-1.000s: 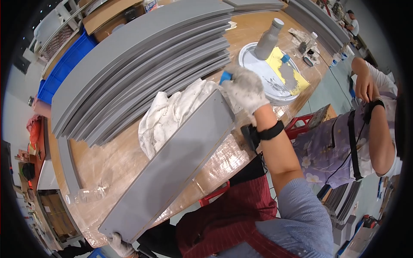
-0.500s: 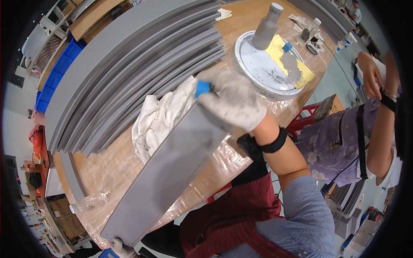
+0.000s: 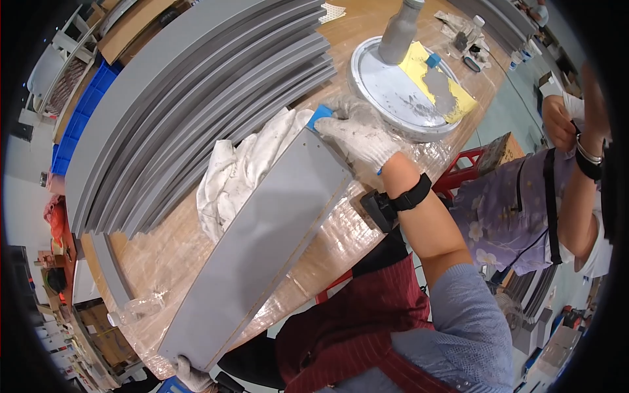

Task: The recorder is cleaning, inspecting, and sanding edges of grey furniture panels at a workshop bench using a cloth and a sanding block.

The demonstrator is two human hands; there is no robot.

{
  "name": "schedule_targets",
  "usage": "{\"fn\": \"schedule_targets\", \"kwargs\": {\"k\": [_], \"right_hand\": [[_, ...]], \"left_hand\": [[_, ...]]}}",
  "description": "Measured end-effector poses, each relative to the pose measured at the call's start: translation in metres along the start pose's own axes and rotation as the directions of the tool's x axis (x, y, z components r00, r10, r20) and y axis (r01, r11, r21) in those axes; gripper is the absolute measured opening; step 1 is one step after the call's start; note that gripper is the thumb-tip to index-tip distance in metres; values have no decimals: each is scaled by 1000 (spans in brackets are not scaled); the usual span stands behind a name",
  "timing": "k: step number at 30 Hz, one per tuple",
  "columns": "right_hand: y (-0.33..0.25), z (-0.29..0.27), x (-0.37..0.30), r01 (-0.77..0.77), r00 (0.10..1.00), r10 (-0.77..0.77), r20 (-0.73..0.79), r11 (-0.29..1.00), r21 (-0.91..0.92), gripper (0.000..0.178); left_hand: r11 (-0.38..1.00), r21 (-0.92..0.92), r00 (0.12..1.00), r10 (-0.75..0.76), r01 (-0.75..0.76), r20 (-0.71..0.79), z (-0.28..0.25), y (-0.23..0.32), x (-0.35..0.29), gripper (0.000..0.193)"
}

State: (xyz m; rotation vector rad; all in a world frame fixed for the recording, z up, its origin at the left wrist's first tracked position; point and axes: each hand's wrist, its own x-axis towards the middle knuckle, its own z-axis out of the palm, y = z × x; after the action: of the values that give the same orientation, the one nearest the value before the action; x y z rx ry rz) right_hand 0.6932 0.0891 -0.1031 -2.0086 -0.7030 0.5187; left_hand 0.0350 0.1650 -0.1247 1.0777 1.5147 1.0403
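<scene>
Wood-toned tabletop, glossy film over part — one long gray panel, slightly curved.
Panel: located between the fingers of both hands, broad face up, long axis diagonal, pointing away and rightward from left hand to right hand. Left gloved fingers: closed on the near end, thumb on top. Right gloved fingers: pinching a blue block at the far end — white cloth just left of them, gray panel stack beyond, round lid rightward.

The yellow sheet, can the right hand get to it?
Probably yes: the right hand is nearby, with nothing tall between it and the yellow sheet, though that hand holds a blue block.
</scene>
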Motion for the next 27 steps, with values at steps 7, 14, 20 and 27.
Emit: {"fn": "schedule_targets", "kwargs": {"k": [7,14,20,27], "right_hand": [[26,-8,-27,-12,999,20,45,984,-177,40],[40,-49,-63,33,997,-17,71,974,-225,34],[49,-33,-73,-39,995,29,-92,993,-112,48],[53,-23,-75,-32,942,52,-330,997,65,41]], "left_hand": [[973,-209,952,-31,98,305,45,6,-2,63],[954,-185,945,-182,237,272,47,13,-4,53],[910,-212,920,-304,357,246,47,10,-1,54],[927,-174,924,-281,331,258,35,1,6,56]]}}
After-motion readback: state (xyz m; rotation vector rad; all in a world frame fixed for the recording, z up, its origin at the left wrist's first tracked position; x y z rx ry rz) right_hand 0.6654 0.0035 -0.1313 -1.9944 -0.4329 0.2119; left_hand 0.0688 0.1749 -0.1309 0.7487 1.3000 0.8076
